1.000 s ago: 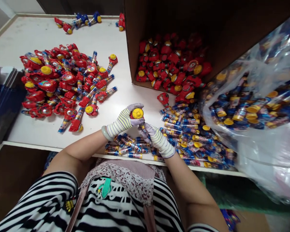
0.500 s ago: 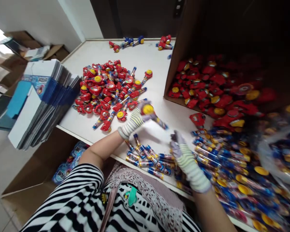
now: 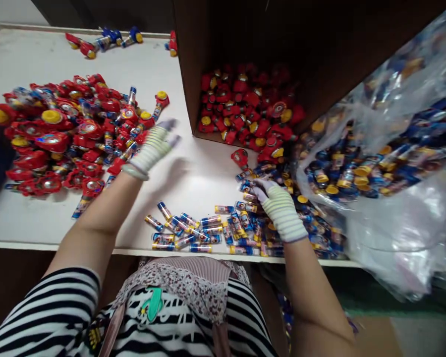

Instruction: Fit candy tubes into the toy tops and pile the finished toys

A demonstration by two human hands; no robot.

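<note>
1. Yellow-striped knit gloves (image 3: pixel 282 213) cover both hands. The left hand (image 3: pixel 153 148) is now open above the right edge of the red toy heap (image 3: pixel 59 134), its fingers spread, blurred and empty.
2. A moment ago, both hands held a red toy with a yellow cap. Neither holds it now, and I cannot pick it out among the pieces on the tabletop (image 3: pixel 78 64).
3. The right hand (image 3: pixel 278 208) has moved down onto the printed tubes (image 3: pixel 241 225) spread along the front edge of the tabletop. Its fingers touch them, but I cannot tell whether they have closed on one.
4. Toward the right, a single red toy part (image 3: pixel 240 157) lies just outside the corner of the cardboard box (image 3: pixel 188 59), which holds more red toys (image 3: pixel 245 106). A clear plastic bag (image 3: pixel 401 233) of yellow-capped tubes (image 3: pixel 353 166) sits at the right.
</note>
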